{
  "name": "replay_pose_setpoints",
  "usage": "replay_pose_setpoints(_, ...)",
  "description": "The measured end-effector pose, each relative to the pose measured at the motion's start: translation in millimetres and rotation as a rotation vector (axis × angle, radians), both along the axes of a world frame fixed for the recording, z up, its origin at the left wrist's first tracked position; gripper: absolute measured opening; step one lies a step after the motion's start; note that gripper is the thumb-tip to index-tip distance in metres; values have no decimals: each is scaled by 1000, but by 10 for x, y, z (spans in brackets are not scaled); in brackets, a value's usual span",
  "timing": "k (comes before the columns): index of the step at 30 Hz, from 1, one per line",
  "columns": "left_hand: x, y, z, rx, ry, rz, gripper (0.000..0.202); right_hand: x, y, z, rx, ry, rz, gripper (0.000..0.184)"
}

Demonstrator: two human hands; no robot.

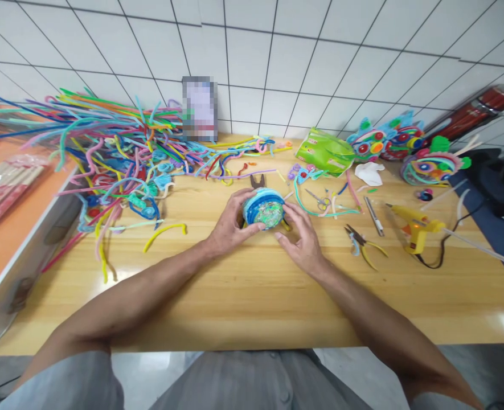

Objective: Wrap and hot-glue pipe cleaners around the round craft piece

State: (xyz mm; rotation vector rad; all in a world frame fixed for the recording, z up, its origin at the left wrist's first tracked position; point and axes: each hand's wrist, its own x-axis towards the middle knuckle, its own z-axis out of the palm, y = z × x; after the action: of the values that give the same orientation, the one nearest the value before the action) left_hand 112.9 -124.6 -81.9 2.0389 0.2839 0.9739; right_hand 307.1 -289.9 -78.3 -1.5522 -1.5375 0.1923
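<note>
A round piece wound from blue pipe cleaners with a green and glittery middle (pixel 263 209) rests on the wooden table (pixel 243 290). My left hand (pixel 231 223) wraps round its left side, fingers curled against it. My right hand (pixel 302 234) presses on its right side with fingers together. A small dark pair of pliers (pixel 257 181) lies just behind the piece.
A big heap of coloured pipe cleaners (pixel 119 148) covers the left back. On the right lie a yellow glue gun (pixel 414 225), yellow-handled pliers (pixel 363 244), scissors (pixel 320 200), a craft knife (pixel 374 216), a green packet (pixel 326 151) and finished colourful figures (pixel 405 149).
</note>
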Motion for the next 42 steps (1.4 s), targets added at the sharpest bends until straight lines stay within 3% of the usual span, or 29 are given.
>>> replay_pose_setpoints(12, -1, 40, 3, 150, 69, 54, 74, -14, 26, -41, -1, 39, 5, 73)
replay_pose_setpoints(20, 38, -21, -31, -122, 117, 90, 79, -74, 66, -67, 43, 33, 8, 75)
replay_pose_setpoints(23, 50, -68, 8, -133, 138, 136, 78, -81, 59, 7, 94, 39, -63, 63)
replay_pose_setpoints(25, 60, -82, 19, -119, 142, 162, 77, -33, 37, 145, 108, 47, -110, 39)
replay_pose_setpoints(27, 77, -76, 12, -105, 139, 178, 78, 89, -26, 350, 70, 67, -182, 24)
replay_pose_setpoints(30, 114, -40, -27, -88, 128, 174, 79, 424, -278, 657, -61, 119, -364, 35)
replay_pose_setpoints(32, 136, -10, -58, -64, 116, 162, 81, 716, -566, 751, -104, 149, -558, 47)
replay_pose_setpoints(34, 152, 17, -82, -20, 99, 154, 82, 1017, -905, 716, -78, 145, -823, 47)
replay_pose_setpoints(38, 170, 61, -91, 115, 69, 132, 77, 1524, -1435, 441, -59, 86, -1275, 47)
replay_pose_setpoints(40, 180, 68, -86, 145, 56, 123, 78, 1706, -1524, 353, -177, 120, -1328, 52)
replay_pose_setpoints(42, 189, 52, -82, 130, 50, 125, 82, 1835, -1501, 354, -287, 160, -1288, 47)
